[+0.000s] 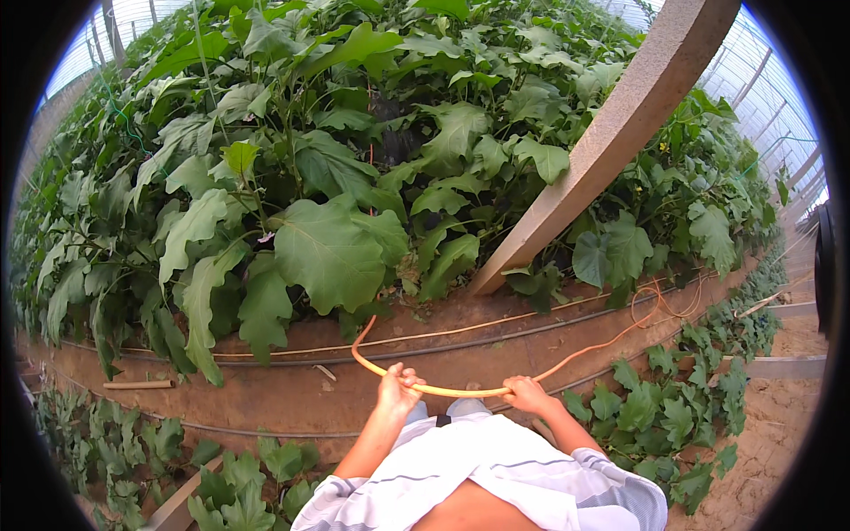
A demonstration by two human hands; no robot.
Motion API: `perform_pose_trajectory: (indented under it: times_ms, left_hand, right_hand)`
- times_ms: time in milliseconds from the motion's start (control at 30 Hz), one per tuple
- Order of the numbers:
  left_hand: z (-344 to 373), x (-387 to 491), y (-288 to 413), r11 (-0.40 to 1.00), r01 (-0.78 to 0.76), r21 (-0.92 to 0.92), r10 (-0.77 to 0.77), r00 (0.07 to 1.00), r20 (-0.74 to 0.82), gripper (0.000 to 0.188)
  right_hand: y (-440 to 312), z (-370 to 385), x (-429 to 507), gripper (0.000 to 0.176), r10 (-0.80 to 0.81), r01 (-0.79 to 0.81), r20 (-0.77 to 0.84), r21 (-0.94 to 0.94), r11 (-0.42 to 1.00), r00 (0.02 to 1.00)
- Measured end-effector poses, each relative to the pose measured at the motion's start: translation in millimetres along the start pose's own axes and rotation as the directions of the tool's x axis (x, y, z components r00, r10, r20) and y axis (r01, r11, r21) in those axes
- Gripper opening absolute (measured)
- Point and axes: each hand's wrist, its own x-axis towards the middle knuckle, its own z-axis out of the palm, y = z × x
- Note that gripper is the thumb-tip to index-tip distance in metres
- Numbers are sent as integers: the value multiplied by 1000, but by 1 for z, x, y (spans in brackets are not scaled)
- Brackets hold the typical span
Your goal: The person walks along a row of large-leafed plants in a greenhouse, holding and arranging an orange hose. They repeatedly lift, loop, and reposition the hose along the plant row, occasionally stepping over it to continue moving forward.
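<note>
Both of my hands grip an orange hose (465, 391), which hangs in a shallow curve between them in front of my waist. My left hand (398, 390) is shut around it where it bends up toward the crop row. My right hand (526, 394) is closed on it farther right. Past my left hand the hose runs into the gap between eggplant plants (332, 252), where leaves hide it. Beyond my right hand it trails over the soil to a loose hose coil (664, 302).
A slanted concrete post (597, 152) rises from the bed's edge. Along the dirt path (265, 391) run a thin dark pipe (465, 344) and a pale line (438, 332). A short stick (139, 385) lies at left. Low leafy plants (651, 411) grow beside and behind me.
</note>
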Motion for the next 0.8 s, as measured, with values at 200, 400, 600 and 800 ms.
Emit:
perform_pose_trajectory:
  times_ms: [200, 400, 600, 800]
  left_hand:
    - [-23, -26, 105, 980, -172, -105, 180, 981, 72, 25]
    - [19, 20, 53, 904, -425, -57, 421, 905, -67, 40]
    - [42, 65, -91, 995, -68, 67, 76, 988, -138, 54]
    - [34, 66, -29, 998, -18, 57, 24, 994, -108, 56]
  right_hand:
    - [47, 4, -12, 24, 19, -12, 100, -71, 997, 995]
    - [-32, -39, 12, 30, -125, 124, 0, -130, 984, 992]
    - [-57, -23, 43, 28, -111, 122, -195, 45, 991, 975]
    - [129, -23, 5, 16, -111, 119, -62, 127, 985, 992]
